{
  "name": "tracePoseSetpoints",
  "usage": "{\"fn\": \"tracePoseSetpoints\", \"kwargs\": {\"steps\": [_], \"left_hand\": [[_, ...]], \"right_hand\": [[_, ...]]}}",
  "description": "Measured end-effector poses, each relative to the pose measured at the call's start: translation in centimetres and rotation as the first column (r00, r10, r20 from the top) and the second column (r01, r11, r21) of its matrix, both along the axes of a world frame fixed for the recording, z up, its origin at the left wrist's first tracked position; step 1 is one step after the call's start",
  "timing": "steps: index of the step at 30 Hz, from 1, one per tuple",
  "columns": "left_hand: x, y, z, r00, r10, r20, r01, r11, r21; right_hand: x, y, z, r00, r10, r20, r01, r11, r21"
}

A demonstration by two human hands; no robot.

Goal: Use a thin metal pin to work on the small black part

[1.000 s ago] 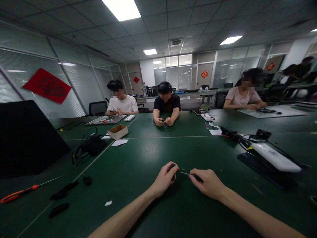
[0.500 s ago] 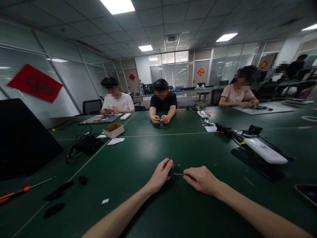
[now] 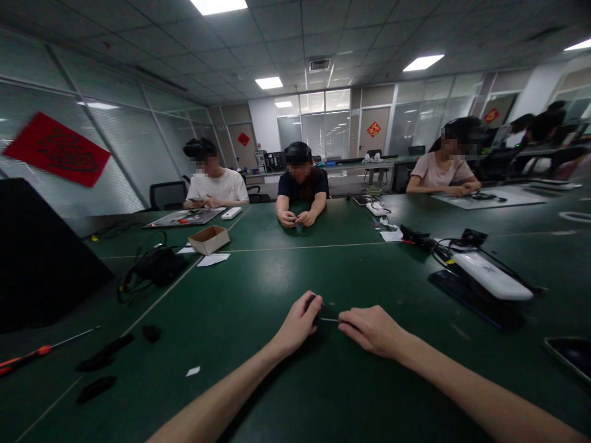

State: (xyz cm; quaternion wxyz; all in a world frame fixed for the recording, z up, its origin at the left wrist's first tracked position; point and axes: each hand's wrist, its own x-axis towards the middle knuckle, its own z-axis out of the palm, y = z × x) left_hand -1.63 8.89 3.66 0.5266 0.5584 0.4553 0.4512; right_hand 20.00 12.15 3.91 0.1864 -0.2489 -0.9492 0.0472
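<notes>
Over the middle of the green table [image 3: 272, 344], my left hand [image 3: 295, 323] is closed around a small black part [image 3: 316, 317], mostly covered by the fingers. To its right, my right hand [image 3: 373, 329] is closed on a screwdriver, whose thin metal shaft [image 3: 329, 320] points left at the black part. The fingers hide its handle. Whether the tip touches the part I cannot tell.
An orange-and-black screwdriver [image 3: 41, 351] and black pieces [image 3: 105, 354] lie to the left, with a paper scrap [image 3: 192, 371]. Further off are a cardboard box [image 3: 209, 240], black cables [image 3: 159, 264] and a white device [image 3: 492, 275]. Several people sit beyond.
The view has shifted slightly, so things sit a little further left and higher. Both hands keep their hold, with the shaft still between them.
</notes>
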Motion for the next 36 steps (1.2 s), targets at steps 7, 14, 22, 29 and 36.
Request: {"fn": "tracePoseSetpoints", "kwargs": {"steps": [7, 14, 22, 29, 36], "left_hand": [[0.1, -0.2, -0.3, 0.999, -0.016, -0.031, 0.017, 0.999, 0.037], [0.1, -0.1, -0.7, 0.998, 0.057, -0.019, -0.056, 0.997, 0.051], [0.4, -0.2, -0.7, 0.992, 0.119, -0.037, -0.116, 0.990, 0.074], [0.5, -0.3, -0.7, 0.988, 0.137, -0.075, -0.129, 0.987, 0.100], [0.4, -0.2, -0.8, 0.967, 0.228, -0.116, -0.211, 0.967, 0.143]], "right_hand": [[0.0, -0.5, 0.2, 1.000, 0.001, 0.024, -0.002, 0.999, 0.049], [-0.4, -1.4, 0.2, 0.998, -0.003, 0.060, -0.003, 0.995, 0.102], [-0.3, -1.3, 0.2, 0.999, -0.004, 0.053, -0.002, 0.994, 0.113], [-0.2, -1.5, 0.1, 0.998, -0.029, 0.056, 0.022, 0.994, 0.111], [-1.2, -3.5, 0.0, 0.988, -0.153, 0.000, 0.153, 0.988, 0.009]]}}
